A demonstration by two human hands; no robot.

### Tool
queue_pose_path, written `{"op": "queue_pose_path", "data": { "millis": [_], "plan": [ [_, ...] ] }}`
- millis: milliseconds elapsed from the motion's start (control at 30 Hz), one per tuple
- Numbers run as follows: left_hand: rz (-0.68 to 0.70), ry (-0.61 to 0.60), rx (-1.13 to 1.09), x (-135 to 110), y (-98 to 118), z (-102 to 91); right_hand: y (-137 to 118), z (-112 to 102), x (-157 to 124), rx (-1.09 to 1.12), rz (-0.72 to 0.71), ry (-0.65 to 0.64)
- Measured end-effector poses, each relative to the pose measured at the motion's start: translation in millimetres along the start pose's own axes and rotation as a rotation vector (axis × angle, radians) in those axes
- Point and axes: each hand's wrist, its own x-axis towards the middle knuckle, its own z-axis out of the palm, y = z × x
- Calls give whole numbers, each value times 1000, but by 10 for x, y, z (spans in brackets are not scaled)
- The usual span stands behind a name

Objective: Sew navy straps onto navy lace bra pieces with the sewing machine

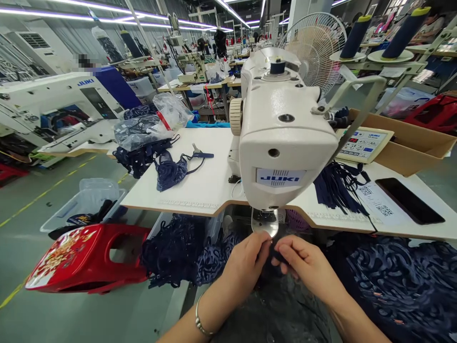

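Both my hands are close together just below the needle end of a white JUKI sewing machine (285,128). My left hand (248,259) is pinched closed beside the machine's metal guard (264,222); what its fingertips hold is too small to make out. My right hand (303,262) is also closed, thumb against the fingers, with a bit of dark material at its fingertips that I cannot identify. A navy bra (171,170) with its strap lies on the white table (200,200) to the left. A bundle of navy straps (339,188) rests on the right side.
A black phone (410,200) lies on a printed sheet at right, near a control panel (364,143) and cardboard box (417,147). Patterned navy garments (400,276) are piled at lower right. A red stool (89,257) and clear bin (96,190) stand at left.
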Motion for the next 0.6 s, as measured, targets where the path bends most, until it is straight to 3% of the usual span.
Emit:
{"op": "queue_pose_path", "data": {
  "millis": [167, 333, 433, 600],
  "plan": [
    [163, -55, 46, -14, -14, -72, 4, 0, 31, 143, 64, -70],
    [311, -53, 108, -11, -19, -91, -48, -61, 19, -53, -1, -96],
    [282, -99, 112, -7, 1, -56, -54, -64, 19, -305, -63, -31],
    [37, -199, -56, 33, 101, -38, -2, -44, 53, -575, -146, 298]
  ]
}}
